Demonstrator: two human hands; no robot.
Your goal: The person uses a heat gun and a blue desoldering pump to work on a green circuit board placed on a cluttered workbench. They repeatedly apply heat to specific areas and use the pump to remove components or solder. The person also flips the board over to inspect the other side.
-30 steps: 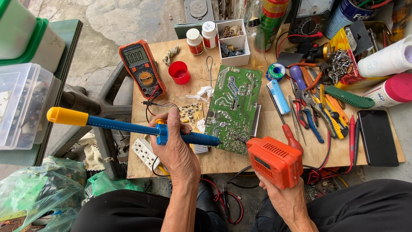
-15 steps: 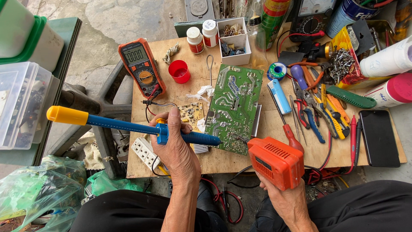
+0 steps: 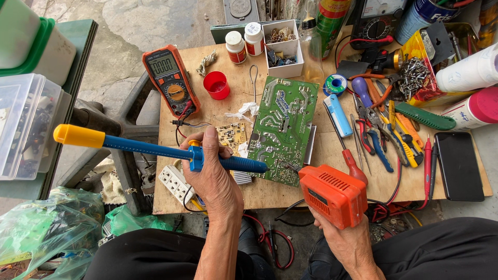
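Almost nothing differs from the frames before: both hands and the tools have stayed where they were. The left hand [image 3: 215, 176] is clenched around the blue suction pump [image 3: 155, 150], which still lies level over the near left part of the wooden table [image 3: 233, 67], its yellow end pointing left past the table edge and its tip at the near edge of the green circuit board [image 3: 282, 127]. The thumb rests on top of the pump. The right hand [image 3: 342, 241] grasps the handle of the orange soldering gun [image 3: 332, 196] from below, and its nose points at the same near corner of the board. The board lies flat in the middle of the table, as before. The orange meter [image 3: 171, 80], the red cap [image 3: 216, 85] and the pliers [image 3: 373, 137] have not moved.
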